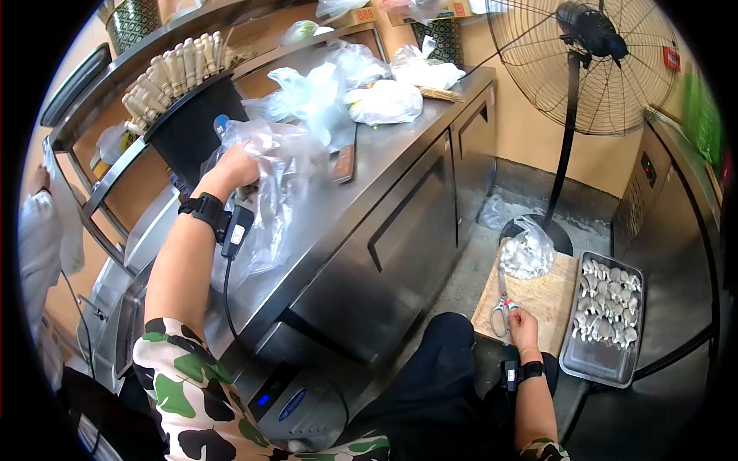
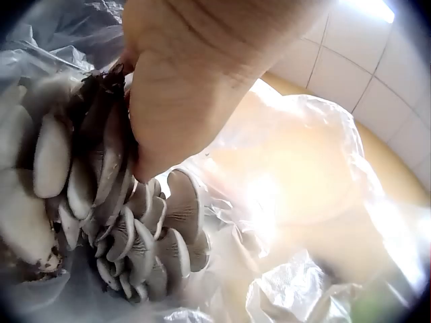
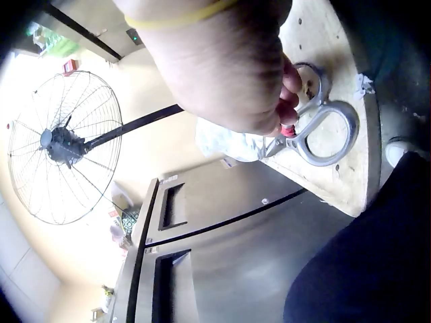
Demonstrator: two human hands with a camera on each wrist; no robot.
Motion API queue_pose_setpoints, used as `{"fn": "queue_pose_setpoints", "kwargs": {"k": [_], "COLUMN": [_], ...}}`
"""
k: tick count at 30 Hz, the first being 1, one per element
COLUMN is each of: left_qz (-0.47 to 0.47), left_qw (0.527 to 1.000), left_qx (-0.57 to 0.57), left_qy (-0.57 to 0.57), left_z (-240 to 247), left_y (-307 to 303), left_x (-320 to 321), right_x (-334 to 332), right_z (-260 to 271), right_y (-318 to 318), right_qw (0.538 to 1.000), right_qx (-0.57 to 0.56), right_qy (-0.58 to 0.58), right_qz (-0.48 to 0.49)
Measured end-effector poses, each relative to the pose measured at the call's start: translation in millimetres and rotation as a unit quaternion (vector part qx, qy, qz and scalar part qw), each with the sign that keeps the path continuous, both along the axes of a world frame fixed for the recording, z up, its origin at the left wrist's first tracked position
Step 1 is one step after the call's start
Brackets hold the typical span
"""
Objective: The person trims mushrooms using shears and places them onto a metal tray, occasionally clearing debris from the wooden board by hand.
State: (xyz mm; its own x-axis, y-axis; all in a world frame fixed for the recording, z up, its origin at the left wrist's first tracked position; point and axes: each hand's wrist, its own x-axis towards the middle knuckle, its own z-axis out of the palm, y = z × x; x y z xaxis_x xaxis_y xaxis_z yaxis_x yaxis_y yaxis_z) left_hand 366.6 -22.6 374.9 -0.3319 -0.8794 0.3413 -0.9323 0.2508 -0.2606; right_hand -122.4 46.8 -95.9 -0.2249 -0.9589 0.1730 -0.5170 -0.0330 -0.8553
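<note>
My left hand point(image 1: 237, 165) reaches into a clear plastic bag point(image 1: 280, 196) on the steel counter. In the left wrist view it grips a cluster of grey oyster mushrooms point(image 2: 138, 249) near the dark stem base; its fingertips are hidden behind the cluster. Down low, my right hand point(image 1: 525, 329) pinches a pair of scissors point(image 3: 328, 108) near the red part by the handle loops. The scissors lie over a wooden board point(image 1: 544, 296), blades toward a clear bag of whitish pieces point(image 1: 528, 255). Beside the board, a metal tray point(image 1: 601, 366) holds rows of oyster mushrooms point(image 1: 607, 307).
A standing fan point(image 1: 573, 115) rises behind the board. On the counter point(image 1: 384, 165) are a wooden-handled knife point(image 1: 344, 164), white plastic bags point(image 1: 387, 102) and a black bucket point(image 1: 188, 127) under wooden-handled sticks. Another person's sleeve point(image 1: 42, 238) shows at far left.
</note>
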Motion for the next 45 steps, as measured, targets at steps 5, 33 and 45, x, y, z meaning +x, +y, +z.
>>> {"fn": "queue_pose_setpoints", "kwargs": {"k": [5,33,45], "left_qz": [-0.013,0.040,-0.080], "left_qw": [0.993,0.997,0.996], "left_qx": [-0.121,0.057,-0.046], "left_qy": [-0.001,0.015,-0.016], "left_z": [-1,22,10], "left_y": [20,31,23], "left_x": [-15,28,-22], "right_x": [3,236,222], "right_z": [-1,424,428], "right_y": [1,-2,40], "right_qw": [0.999,0.704,0.685], "right_qx": [0.004,-0.536,-0.576], "right_qy": [0.044,0.409,0.326], "right_qz": [0.000,0.223,0.304]}}
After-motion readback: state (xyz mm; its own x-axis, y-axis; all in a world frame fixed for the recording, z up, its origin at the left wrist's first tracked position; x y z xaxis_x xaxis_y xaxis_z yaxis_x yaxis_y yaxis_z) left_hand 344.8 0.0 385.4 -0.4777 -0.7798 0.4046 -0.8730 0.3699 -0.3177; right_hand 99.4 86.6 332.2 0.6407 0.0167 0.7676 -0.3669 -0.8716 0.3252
